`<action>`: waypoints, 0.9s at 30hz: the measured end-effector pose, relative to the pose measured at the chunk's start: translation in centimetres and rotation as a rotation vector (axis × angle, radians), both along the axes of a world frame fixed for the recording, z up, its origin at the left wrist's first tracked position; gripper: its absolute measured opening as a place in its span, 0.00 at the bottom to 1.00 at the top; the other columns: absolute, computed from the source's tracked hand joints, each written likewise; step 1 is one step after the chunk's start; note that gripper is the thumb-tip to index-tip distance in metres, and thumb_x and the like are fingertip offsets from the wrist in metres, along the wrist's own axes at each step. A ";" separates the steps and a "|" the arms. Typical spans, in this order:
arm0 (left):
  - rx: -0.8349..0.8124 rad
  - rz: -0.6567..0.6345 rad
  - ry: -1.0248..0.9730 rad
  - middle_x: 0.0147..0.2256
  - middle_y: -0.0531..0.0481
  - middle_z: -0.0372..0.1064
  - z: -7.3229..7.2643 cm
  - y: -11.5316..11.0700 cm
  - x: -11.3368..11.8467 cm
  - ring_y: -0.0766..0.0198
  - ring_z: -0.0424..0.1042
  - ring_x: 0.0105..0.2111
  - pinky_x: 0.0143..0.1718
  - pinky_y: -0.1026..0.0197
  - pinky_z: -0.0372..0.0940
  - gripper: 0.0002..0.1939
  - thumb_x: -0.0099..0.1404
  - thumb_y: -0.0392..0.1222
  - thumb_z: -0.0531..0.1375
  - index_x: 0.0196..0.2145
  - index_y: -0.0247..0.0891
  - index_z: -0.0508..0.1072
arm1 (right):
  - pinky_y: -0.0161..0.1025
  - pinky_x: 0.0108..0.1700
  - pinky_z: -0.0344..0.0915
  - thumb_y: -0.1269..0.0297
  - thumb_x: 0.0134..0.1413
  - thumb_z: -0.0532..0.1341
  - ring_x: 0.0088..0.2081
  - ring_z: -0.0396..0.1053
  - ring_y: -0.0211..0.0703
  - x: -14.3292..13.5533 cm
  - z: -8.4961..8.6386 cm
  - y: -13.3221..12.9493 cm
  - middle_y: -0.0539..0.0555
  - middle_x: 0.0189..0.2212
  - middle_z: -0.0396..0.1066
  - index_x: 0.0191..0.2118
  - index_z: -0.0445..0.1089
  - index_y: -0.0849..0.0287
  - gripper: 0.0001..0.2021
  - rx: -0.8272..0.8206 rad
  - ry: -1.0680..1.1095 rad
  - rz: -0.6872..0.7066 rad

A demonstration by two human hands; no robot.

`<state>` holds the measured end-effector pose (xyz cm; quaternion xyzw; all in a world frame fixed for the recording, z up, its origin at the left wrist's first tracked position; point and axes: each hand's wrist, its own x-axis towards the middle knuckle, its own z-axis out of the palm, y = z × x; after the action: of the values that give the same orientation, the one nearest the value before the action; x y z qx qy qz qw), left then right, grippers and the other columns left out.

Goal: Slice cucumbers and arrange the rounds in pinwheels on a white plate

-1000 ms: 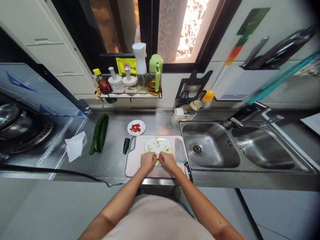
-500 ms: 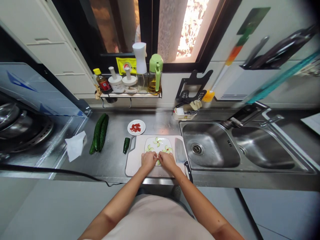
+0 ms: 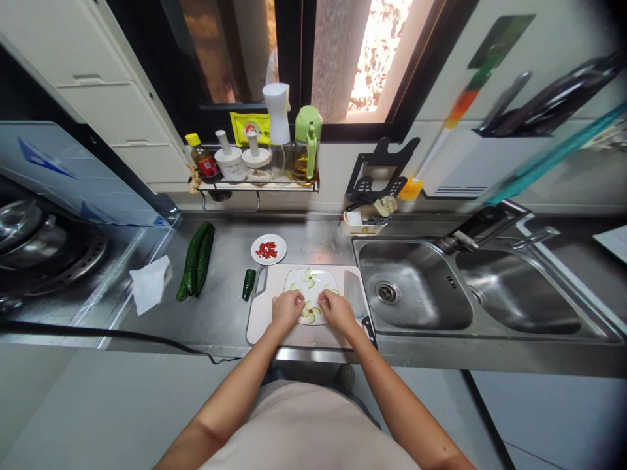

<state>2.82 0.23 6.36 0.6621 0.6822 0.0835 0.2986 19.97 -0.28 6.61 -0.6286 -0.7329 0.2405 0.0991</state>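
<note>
The left hand (image 3: 288, 311) and right hand (image 3: 337, 311) are seen bare, as are the forearms (image 3: 247, 380) behind them. Nearer the body than both hands, a pale pinkish-beige top (image 3: 304, 431) is worn (plain, lightly creased). Dark cloth (image 3: 275, 375) is glimpsed beyond its edge. Behind the right hand, a grey dotted shoe (image 3: 345, 376) is partly shown.

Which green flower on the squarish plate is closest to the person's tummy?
The bottom flower, between the left hand and right hand. The other three flowers sit farther back on the plate.
</note>
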 end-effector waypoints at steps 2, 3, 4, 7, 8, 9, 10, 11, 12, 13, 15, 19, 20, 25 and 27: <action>0.034 0.041 -0.032 0.35 0.53 0.73 0.6 0.4 -0.6 0.62 0.70 0.39 0.43 0.60 0.56 0.07 0.61 0.43 0.56 0.36 0.44 0.74 | 0.32 0.33 0.50 0.64 0.57 0.51 0.30 0.64 0.38 0.9 0.3 -0.1 0.50 0.27 0.70 0.37 0.67 0.57 0.08 0.032 0.063 -0.031; 0.049 0.060 -0.050 0.35 0.53 0.73 0.8 0.6 -0.8 0.62 0.70 0.39 0.43 0.60 0.56 0.08 0.61 0.43 0.56 0.36 0.44 0.74 | 0.32 0.32 0.50 0.63 0.57 0.51 0.28 0.64 0.38 1.3 0.4 -0.2 0.49 0.26 0.69 0.36 0.67 0.57 0.09 0.043 0.091 -0.050; 0.064 0.077 -0.069 0.35 0.53 0.73 1.0 0.8 -1.1 0.62 0.70 0.39 0.42 0.60 0.56 0.08 0.61 0.44 0.56 0.36 0.44 0.74 | 0.32 0.31 0.51 0.62 0.57 0.51 0.27 0.63 0.38 1.6 0.5 -0.4 0.49 0.25 0.68 0.36 0.67 0.57 0.09 0.051 0.114 -0.063; 0.113 0.115 -0.126 0.34 0.54 0.73 1.3 1.5 -1.7 0.63 0.70 0.37 0.40 0.62 0.58 0.08 0.61 0.45 0.56 0.36 0.44 0.74 | 0.32 0.29 0.51 0.60 0.57 0.51 0.26 0.62 0.38 2.1 0.8 -0.9 0.48 0.22 0.65 0.34 0.66 0.56 0.09 0.067 0.171 -0.075; 0.130 0.126 -0.142 0.33 0.54 0.73 1.3 1.8 -1.9 0.64 0.69 0.36 0.39 0.63 0.58 0.08 0.61 0.45 0.57 0.36 0.44 0.74 | 0.32 0.29 0.51 0.60 0.57 0.51 0.25 0.62 0.38 2.2 0.9 -1.1 0.48 0.21 0.64 0.34 0.66 0.56 0.10 0.067 0.186 -0.074; 0.148 0.140 -0.156 0.33 0.54 0.73 1.2 2.2 -2.1 0.64 0.69 0.35 0.39 0.63 0.58 0.08 0.60 0.45 0.57 0.36 0.44 0.74 | 0.32 0.28 0.52 0.60 0.57 0.50 0.25 0.62 0.38 2.2 1.1 -1.3 0.48 0.21 0.64 0.34 0.66 0.56 0.10 0.062 0.200 -0.076; 0.167 0.159 -0.167 0.32 0.54 0.72 1.1 2.6 -2.3 0.64 0.69 0.35 0.38 0.64 0.59 0.08 0.60 0.45 0.57 0.36 0.44 0.74 | 0.32 0.28 0.52 0.59 0.56 0.50 0.25 0.62 0.38 2.3 1.3 -1.5 0.48 0.21 0.64 0.34 0.66 0.56 0.10 0.057 0.214 -0.076; 0.183 0.181 -0.178 0.32 0.54 0.72 0.9 3.1 -2.6 0.65 0.69 0.34 0.38 0.64 0.59 0.08 0.60 0.45 0.57 0.36 0.44 0.74 | 0.33 0.28 0.52 0.59 0.56 0.50 0.25 0.62 0.38 2.3 1.4 -1.6 0.48 0.20 0.63 0.33 0.66 0.56 0.10 0.052 0.229 -0.081; 0.199 0.210 -0.190 0.32 0.54 0.72 0.7 3.6 -2.9 0.65 0.69 0.34 0.37 0.64 0.59 0.08 0.60 0.45 0.57 0.35 0.43 0.74 | 0.33 0.28 0.52 0.58 0.56 0.50 0.24 0.62 0.38 2.3 1.6 -1.7 0.48 0.20 0.63 0.33 0.66 0.56 0.11 0.049 0.244 -0.089; 0.210 0.246 -0.200 0.32 0.54 0.72 0.5 4.2 -3.3 0.65 0.69 0.33 0.37 0.64 0.59 0.08 0.60 0.45 0.56 0.35 0.43 0.74 | 0.33 0.28 0.53 0.58 0.56 0.50 0.24 0.62 0.39 2.3 1.7 -1.8 0.47 0.19 0.63 0.33 0.66 0.56 0.11 0.048 0.258 -0.096; 0.221 0.341 -0.219 0.32 0.54 0.72 0.0 5.6 -4.3 0.65 0.69 0.33 0.36 0.65 0.59 0.10 0.61 0.46 0.56 0.37 0.43 0.74 | 0.33 0.27 0.53 0.56 0.56 0.50 0.24 0.61 0.38 2.4 1.9 -1.9 0.47 0.19 0.62 0.33 0.66 0.56 0.12 0.051 0.285 -0.114; 0.255 0.593 -0.258 0.33 0.54 0.72 -1.1 8.9 -6.4 0.66 0.70 0.33 0.36 0.66 0.60 0.12 0.62 0.47 0.54 0.41 0.43 0.72 | 0.33 0.27 0.53 0.56 0.56 0.50 0.23 0.62 0.39 2.5 2.0 -1.7 0.47 0.19 0.62 0.33 0.66 0.56 0.12 0.048 0.314 -0.132; 0.268 0.644 -0.257 0.34 0.53 0.72 -1.4 9.6 -6.8 0.65 0.70 0.34 0.36 0.66 0.60 0.13 0.63 0.47 0.54 0.42 0.43 0.72 | 0.33 0.27 0.53 0.55 0.56 0.50 0.23 0.62 0.39 2.5 1.9 -1.6 0.47 0.19 0.62 0.33 0.66 0.56 0.12 0.047 0.318 -0.133; 0.209 0.733 -0.159 0.37 0.52 0.73 -2.1 13.1 -8.9 0.62 0.71 0.38 0.38 0.64 0.60 0.12 0.63 0.46 0.54 0.42 0.45 0.72 | 0.34 0.27 0.54 0.55 0.56 0.50 0.23 0.63 0.40 2.3 1.5 -1.2 0.49 0.19 0.64 0.33 0.66 0.56 0.12 0.047 0.329 -0.134; 0.183 0.707 -0.085 0.39 0.51 0.74 -2.1 14.2 -9.5 0.60 0.71 0.40 0.39 0.62 0.59 0.11 0.62 0.44 0.54 0.42 0.46 0.72 | 0.34 0.27 0.55 0.55 0.56 0.50 0.23 0.63 0.40 2.4 1.3 -1.1 0.49 0.19 0.65 0.33 0.66 0.56 0.13 0.046 0.331 -0.137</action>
<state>-6.69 14.43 4.26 0.4056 0.8454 0.2698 0.2189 22.33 -1.36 7.88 -0.6265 -0.6674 0.3166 0.2488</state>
